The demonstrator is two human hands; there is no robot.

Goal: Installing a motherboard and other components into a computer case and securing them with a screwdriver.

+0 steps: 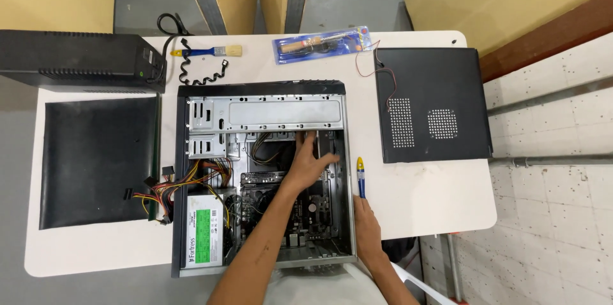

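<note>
While left hand (308, 163) reaches inside, computer case (265, 177) (opened) lies lengthwise toward wearer

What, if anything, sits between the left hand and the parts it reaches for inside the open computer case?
Nothing visible. The left hand is already inside the open computer case, fingers spread over the motherboard. The side panel lies off to the right on the table.
</note>
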